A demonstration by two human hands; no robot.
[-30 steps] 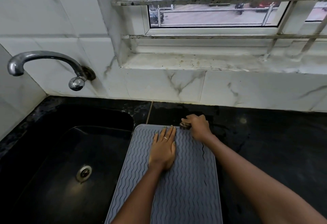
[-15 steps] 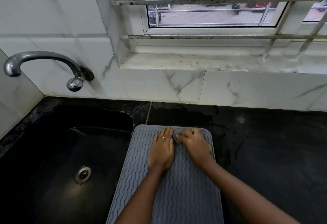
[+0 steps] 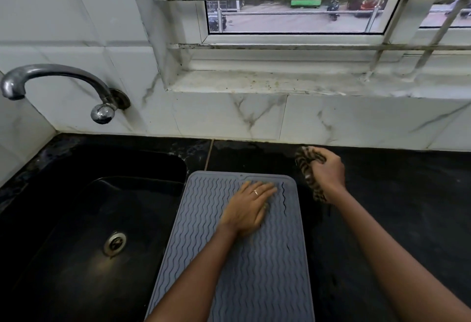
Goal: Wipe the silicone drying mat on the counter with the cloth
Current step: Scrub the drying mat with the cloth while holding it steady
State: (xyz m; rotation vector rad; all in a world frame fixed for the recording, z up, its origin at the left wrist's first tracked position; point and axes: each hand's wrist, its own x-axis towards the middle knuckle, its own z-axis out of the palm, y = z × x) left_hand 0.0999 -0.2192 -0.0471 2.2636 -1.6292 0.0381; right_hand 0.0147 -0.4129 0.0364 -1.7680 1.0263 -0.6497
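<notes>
I see a black stone table (image 3: 382, 220) with a sunken sink (image 3: 76, 220); a grey ribbed mat (image 3: 198, 220) lies flat on it just beside the sink.

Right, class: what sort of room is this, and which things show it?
Most likely a home kitchen: a black sink under a curved chrome wall tap, and a grey ridged silicone drying mat on the black stone counter.

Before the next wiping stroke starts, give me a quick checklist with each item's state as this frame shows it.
1. Cloth gripped: ok, right hand is curled round it.
2. Cloth on the mat: not ok, it is off the mat's right edge, over the black counter.
3. Mat held in place: ok, left hand lies flat on it, fingers straight.
4. Mat flat on the counter beside the sink: ok.
5. Mat surface free of objects: ok, only the left hand is on it.
6. Mat already clean: cannot tell.
</notes>
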